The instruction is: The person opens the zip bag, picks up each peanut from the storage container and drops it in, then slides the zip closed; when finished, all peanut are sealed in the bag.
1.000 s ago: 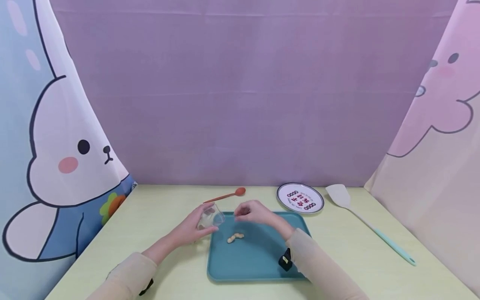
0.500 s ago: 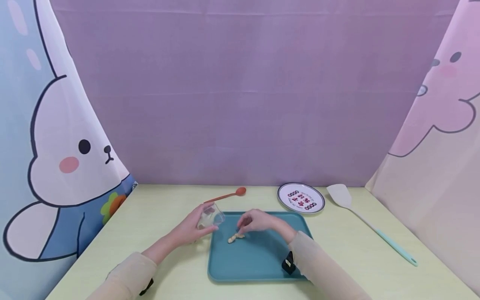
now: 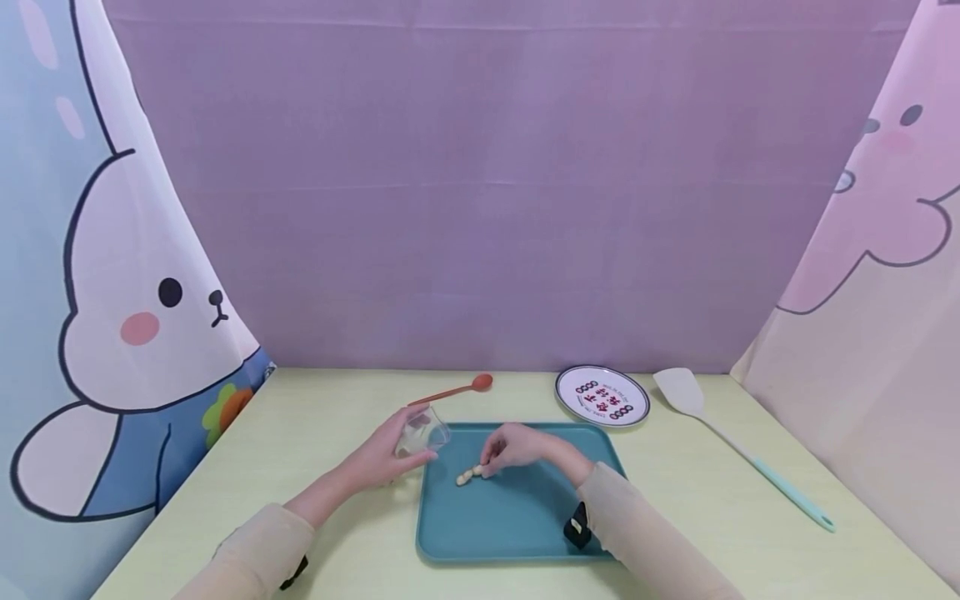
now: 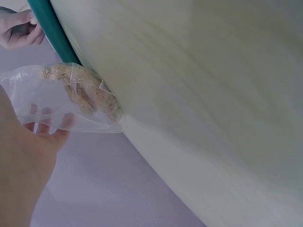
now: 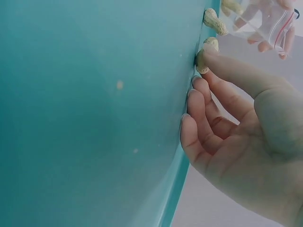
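Observation:
A clear zip bag (image 3: 422, 433) is held in my left hand (image 3: 381, 454) at the tray's left edge, its mouth turned toward the tray. In the left wrist view, several peanuts in their shells (image 4: 97, 92) lie inside the bag. My right hand (image 3: 517, 447) is low over the teal tray (image 3: 495, 533), thumb and forefinger pinching a peanut (image 5: 201, 61). Just beside that one, a second unshelled peanut (image 5: 215, 21) lies on the tray. The other right fingers (image 5: 190, 130) are bent close to the tray surface.
Behind the bag lies an orange-red spoon (image 3: 481, 383). A white plate (image 3: 588, 398) with red markings sits past the tray's far right corner. Farther right is a long spatula (image 3: 678, 392) with a mint handle. A purple curtain (image 3: 480, 208) closes off the table's back.
My right hand has come down to the tray and taken hold of the right-hand peanut there. The left hand and bag have stayed in place.

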Tool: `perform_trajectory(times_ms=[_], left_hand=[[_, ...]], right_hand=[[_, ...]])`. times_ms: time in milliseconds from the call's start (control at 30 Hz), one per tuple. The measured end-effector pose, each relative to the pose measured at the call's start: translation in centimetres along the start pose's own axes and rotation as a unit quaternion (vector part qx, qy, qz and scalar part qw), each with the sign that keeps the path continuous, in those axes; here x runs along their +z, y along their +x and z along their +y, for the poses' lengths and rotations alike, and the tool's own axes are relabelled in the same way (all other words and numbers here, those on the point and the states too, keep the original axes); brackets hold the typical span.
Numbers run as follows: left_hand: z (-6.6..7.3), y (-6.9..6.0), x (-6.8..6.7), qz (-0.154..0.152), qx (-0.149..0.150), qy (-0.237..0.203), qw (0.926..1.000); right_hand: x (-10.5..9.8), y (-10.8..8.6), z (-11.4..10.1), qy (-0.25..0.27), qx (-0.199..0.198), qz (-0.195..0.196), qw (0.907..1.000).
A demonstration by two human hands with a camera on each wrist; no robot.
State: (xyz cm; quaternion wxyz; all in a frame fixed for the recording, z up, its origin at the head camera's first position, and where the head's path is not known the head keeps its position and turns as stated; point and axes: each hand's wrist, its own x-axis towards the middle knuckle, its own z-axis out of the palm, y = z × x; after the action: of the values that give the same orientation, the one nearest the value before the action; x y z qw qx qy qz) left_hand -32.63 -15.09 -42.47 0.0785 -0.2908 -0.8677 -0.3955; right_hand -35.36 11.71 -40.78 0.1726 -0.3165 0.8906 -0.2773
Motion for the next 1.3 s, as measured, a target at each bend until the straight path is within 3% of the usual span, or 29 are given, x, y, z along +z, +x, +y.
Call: perform_trajectory(times_ms=[500,800,1000,1300], left_hand=[[0.0,0.0,0.2,0.003,0.014,0.007,0.9999],[0.2,0.0,0.1,0.0,-0.001,0.013,0.9999],[0.2,0.0,0.0,-0.006,-0.004,0.014,0.9999],[0.1,0.1,0.1,-0.004,-0.001,0.017,0.9998]], right_hand=[[-0.1,-0.6,0.0,0.007,0.017,0.014,0.9997],[-0.8,-1.0,0.5,0.016,-0.008,0.048,0.9987],[-1.3,-0.9,0.6,0.028,-0.04,0.095,0.9942],[-1.8,-0.6,-1.0,0.025,-0.085,0.181,0.9795]])
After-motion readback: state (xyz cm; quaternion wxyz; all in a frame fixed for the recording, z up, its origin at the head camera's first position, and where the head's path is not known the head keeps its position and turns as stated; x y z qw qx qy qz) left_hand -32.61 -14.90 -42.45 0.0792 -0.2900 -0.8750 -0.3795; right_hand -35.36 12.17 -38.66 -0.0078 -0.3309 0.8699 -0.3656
